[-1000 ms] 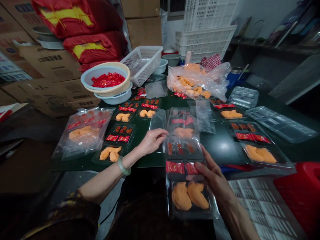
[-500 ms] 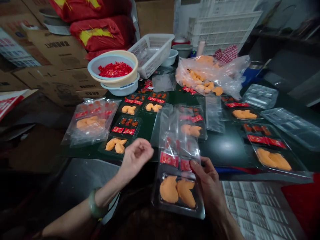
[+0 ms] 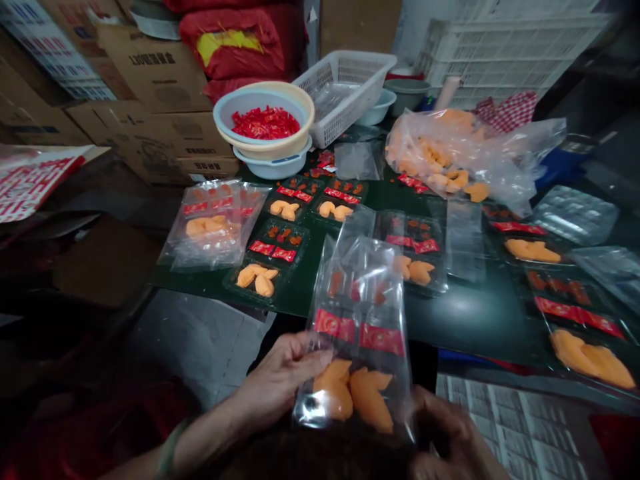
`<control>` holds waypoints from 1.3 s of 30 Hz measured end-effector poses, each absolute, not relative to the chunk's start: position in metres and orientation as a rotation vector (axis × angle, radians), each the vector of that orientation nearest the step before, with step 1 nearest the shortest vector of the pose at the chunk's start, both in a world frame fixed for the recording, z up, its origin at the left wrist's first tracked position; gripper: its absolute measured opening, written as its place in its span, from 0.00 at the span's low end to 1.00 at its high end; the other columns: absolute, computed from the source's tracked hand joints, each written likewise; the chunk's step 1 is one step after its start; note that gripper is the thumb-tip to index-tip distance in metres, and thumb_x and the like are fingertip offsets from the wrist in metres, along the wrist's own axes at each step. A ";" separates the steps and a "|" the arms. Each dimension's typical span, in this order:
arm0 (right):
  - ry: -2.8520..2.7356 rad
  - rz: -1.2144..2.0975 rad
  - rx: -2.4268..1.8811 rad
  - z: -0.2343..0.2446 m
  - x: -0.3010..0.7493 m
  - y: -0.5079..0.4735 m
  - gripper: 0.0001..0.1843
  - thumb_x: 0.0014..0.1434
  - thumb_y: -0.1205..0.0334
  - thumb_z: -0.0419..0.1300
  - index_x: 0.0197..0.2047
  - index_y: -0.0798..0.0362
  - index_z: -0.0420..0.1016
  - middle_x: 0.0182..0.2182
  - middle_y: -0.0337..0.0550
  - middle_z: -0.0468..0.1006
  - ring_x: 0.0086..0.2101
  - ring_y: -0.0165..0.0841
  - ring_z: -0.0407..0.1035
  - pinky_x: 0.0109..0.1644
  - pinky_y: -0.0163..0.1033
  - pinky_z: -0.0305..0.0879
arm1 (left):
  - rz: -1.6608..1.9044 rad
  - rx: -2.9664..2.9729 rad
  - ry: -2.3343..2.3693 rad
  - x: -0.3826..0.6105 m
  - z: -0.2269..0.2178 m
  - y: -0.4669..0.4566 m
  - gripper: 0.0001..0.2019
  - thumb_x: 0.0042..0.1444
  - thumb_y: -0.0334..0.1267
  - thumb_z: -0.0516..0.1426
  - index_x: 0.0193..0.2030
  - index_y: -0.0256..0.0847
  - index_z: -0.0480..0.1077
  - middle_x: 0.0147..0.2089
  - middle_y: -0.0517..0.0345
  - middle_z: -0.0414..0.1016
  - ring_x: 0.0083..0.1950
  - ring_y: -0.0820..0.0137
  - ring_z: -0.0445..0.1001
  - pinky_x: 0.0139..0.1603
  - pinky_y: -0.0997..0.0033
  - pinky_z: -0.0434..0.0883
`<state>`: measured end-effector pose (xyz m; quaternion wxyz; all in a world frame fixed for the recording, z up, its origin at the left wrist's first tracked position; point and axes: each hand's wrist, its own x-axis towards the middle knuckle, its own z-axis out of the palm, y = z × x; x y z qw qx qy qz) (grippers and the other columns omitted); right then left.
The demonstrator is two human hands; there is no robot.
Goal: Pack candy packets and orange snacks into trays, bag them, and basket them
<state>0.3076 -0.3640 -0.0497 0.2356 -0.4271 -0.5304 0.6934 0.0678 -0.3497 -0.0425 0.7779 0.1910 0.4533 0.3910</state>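
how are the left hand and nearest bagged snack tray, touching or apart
Touching: the head view shows the left hand gripping the bagged snack tray, thumb over its left edge.

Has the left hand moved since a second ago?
Yes, back toward the camera. The left hand, earlier over the green table, is now on the near side of its edge.

There is one white basket (image 3: 345,115), and one held tray (image 3: 399,365) with two red sachets (image 3: 334,325), two orange pieces (image 3: 371,399).

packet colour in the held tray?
Red packets, showing best in the current head view.
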 end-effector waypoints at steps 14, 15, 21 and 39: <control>-2.247 0.014 -1.134 -0.075 0.260 -0.303 0.03 0.56 0.64 0.60 0.35 0.52 0.74 0.31 0.44 0.72 0.35 0.36 0.64 0.38 0.42 0.62 | 0.913 0.344 0.936 0.069 -0.065 -0.295 0.14 0.47 0.39 0.64 0.35 0.29 0.72 0.28 0.51 0.76 0.20 0.73 0.72 0.22 0.74 0.70; -2.256 -0.017 -1.107 -0.077 0.257 -0.300 0.03 0.56 0.65 0.59 0.34 0.53 0.74 0.30 0.44 0.72 0.33 0.35 0.63 0.37 0.40 0.61 | 0.919 0.349 0.958 0.067 -0.066 -0.297 0.15 0.47 0.41 0.64 0.35 0.29 0.71 0.27 0.52 0.76 0.20 0.73 0.72 0.23 0.75 0.70; -2.245 -0.154 -1.065 -0.093 0.245 -0.301 0.10 0.57 0.67 0.58 0.24 0.52 0.70 0.23 0.41 0.71 0.30 0.33 0.61 0.34 0.39 0.55 | 0.791 0.679 1.325 0.051 -0.073 -0.310 0.27 0.44 0.61 0.58 0.25 0.34 0.66 0.13 0.59 0.67 0.09 0.77 0.60 0.09 0.80 0.49; -2.153 -0.286 -0.819 -0.084 0.228 -0.299 0.07 0.58 0.72 0.55 0.34 0.51 0.70 0.25 0.41 0.77 0.28 0.31 0.71 0.36 0.35 0.63 | 0.661 0.935 0.986 0.056 -0.042 -0.324 0.19 0.48 0.53 0.60 0.23 0.36 0.66 0.11 0.68 0.58 0.09 0.82 0.49 0.10 0.78 0.42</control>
